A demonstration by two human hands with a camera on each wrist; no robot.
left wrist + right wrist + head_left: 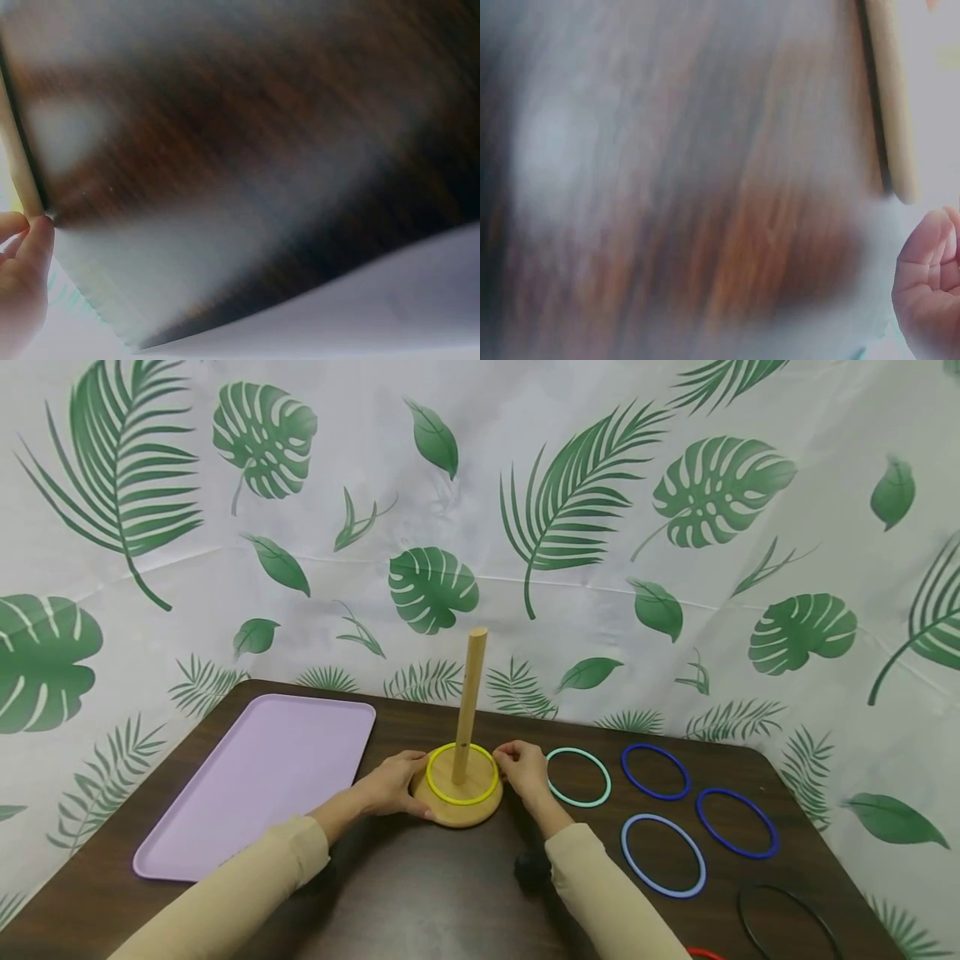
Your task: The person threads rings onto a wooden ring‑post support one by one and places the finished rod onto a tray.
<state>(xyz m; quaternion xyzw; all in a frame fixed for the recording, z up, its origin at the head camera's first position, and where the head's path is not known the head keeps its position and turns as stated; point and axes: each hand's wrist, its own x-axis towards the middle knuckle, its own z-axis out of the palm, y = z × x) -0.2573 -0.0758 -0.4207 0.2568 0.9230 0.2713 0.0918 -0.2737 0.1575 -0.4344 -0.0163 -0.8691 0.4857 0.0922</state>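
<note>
Yellow ring [462,802] around a wooden peg [471,693], low over its round base [450,816], between the left hand [393,783] and the right hand [523,768].
The left hand grips the base by its edge, thumb in front, presumably to keep the peg from shifting. Fingers of the right hand are bent beside the ring; whether they pinch it I can't tell, though from there they could steer it. Just right of that hand lies a mint ring [609,786]; left of the left hand, a lilac tray [277,777] sits aside, seemingly leaving working room. Farther right of the right hand, a light blue ring [624,843] and two dark blue rings [753,856] lie unstacked on the surface [420,893], perhaps for easy lifting.
</note>
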